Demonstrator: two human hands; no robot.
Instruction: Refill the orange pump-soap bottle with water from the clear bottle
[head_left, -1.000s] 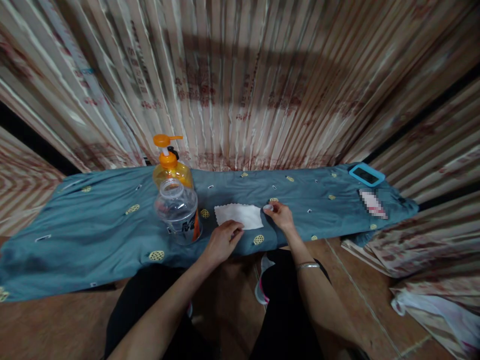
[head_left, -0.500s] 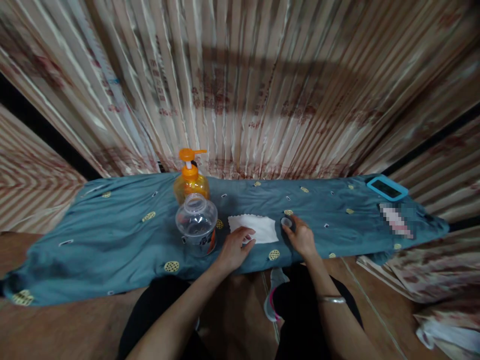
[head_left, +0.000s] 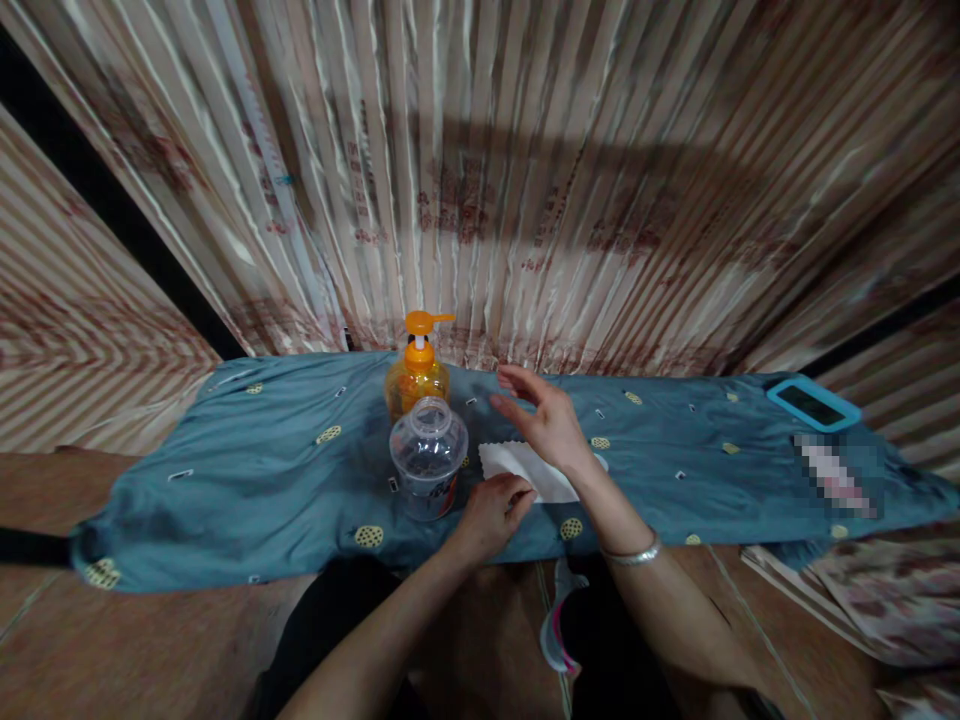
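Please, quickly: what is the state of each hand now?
Left hand: curled, fingertips on the white cloth.
Right hand: open, empty, raised near the pump bottle.

Both forearms reach forward from below. The left hand [head_left: 491, 512] lies low, palm down, its fingers [head_left: 519, 492] curled and bent inward. The right hand [head_left: 544, 420] is raised ahead of it, open, fingers [head_left: 514, 378] spread and pointing left, holding nothing, a bangle on its wrist.
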